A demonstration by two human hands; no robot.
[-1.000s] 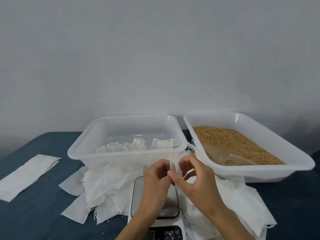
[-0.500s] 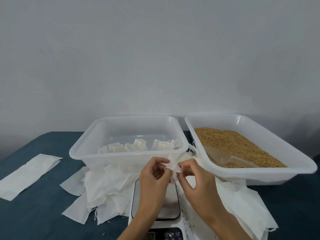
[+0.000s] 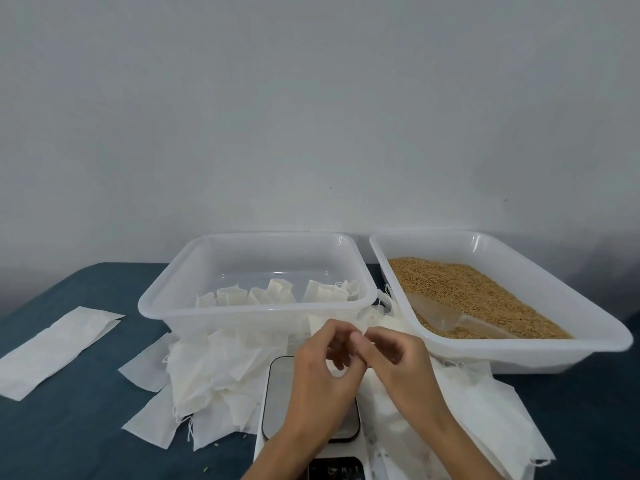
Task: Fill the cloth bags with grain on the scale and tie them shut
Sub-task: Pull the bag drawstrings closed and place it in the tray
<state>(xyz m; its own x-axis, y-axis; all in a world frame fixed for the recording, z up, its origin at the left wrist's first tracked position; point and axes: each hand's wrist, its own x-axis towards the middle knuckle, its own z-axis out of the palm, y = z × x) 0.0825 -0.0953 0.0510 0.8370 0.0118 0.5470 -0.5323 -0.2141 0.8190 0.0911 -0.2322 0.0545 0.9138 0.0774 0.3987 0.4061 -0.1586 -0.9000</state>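
My left hand (image 3: pixel 317 379) and my right hand (image 3: pixel 398 362) meet above the white kitchen scale (image 3: pixel 277 403), fingers curled and pinching a small white cloth bag (image 3: pixel 337 367) between them; most of the bag is hidden by my fingers. Golden grain (image 3: pixel 464 292) fills the clear tray (image 3: pixel 540 344) on the right, with a clear plastic scoop (image 3: pixel 436 315) lying in it. Several filled white bags (image 3: pixel 277 292) stand in the clear tray (image 3: pixel 166 306) at centre left.
Empty white cloth bags lie heaped left of the scale (image 3: pixel 214 382) and to its right (image 3: pixel 485 410). One flat white bag (image 3: pixel 55 348) lies apart at far left on the dark blue table (image 3: pixel 69 445). A pale wall stands behind the trays.
My hands have drawn closer together over the scale, and the bag's white cloth, seen sticking up between my fingers before, is now mostly covered by them.
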